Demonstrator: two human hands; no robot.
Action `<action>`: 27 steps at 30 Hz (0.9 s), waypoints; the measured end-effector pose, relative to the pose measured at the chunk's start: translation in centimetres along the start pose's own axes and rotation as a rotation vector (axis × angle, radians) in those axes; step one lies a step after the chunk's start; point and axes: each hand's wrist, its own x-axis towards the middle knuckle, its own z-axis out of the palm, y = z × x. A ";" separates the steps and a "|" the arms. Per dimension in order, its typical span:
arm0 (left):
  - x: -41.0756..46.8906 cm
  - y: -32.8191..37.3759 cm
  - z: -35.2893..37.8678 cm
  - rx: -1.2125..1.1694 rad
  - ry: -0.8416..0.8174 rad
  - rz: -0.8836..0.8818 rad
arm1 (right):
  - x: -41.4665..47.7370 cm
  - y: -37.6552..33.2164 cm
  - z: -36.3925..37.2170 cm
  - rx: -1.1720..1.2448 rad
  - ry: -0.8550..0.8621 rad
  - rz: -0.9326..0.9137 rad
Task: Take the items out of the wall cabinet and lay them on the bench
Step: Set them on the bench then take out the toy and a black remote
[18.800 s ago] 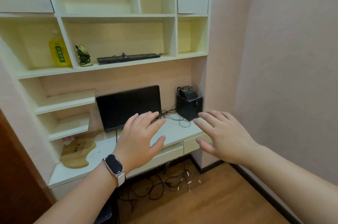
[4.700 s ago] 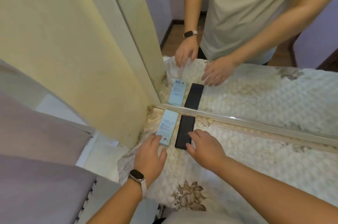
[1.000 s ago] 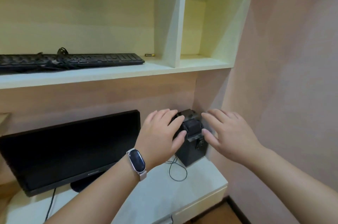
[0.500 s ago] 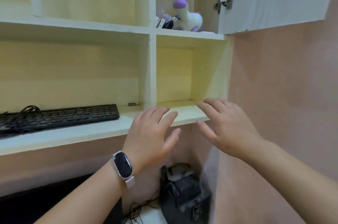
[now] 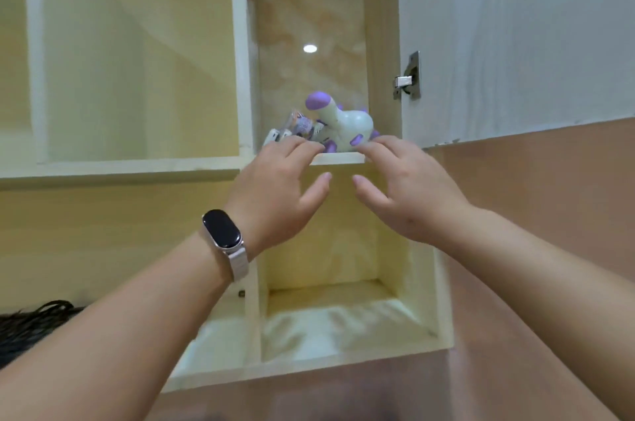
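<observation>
The left hand (image 5: 278, 193) and right hand (image 5: 412, 193) are both spread wide and hold nothing. Their fingertips reach the front ledge of the pale laminate wall cabinet (image 5: 338, 157), with the thumbs apart below it. Half a second ago the same hands were level with the lower shelf; they have since risen to the cabinet floor and the view has tilted up with them. In my judgement the reach is nearly complete and the grasp has not begun. A black oval wrist tracker on a pale band (image 5: 222, 229) sits on the left wrist. Just behind the fingertips, inside the cabinet, stands the smooth, rounded white figure with purple patches (image 5: 347, 128), apparently hard glossy plastic; whether the right fingers touch it cannot be told. To its left lies a heap of small crinkled sachets, white and purple (image 5: 297, 126), probably light and slippery. The white wood-grain cabinet door (image 5: 515, 42) stands open to the right on a metal hinge (image 5: 408, 77). A black keyboard with cable (image 5: 27, 328) shows at lower left. The bench is out of view.
</observation>
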 end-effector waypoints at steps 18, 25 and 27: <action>11.6 -2.0 0.1 0.415 -0.507 -0.186 | 15.2 2.7 4.0 0.037 -0.256 0.180; 12.1 -1.3 0.1 0.365 -0.614 -0.265 | 15.2 3.3 5.0 -0.013 -0.356 0.244; 12.1 -1.4 0.3 0.366 -0.603 -0.288 | 15.3 3.4 5.2 -0.030 -0.327 0.230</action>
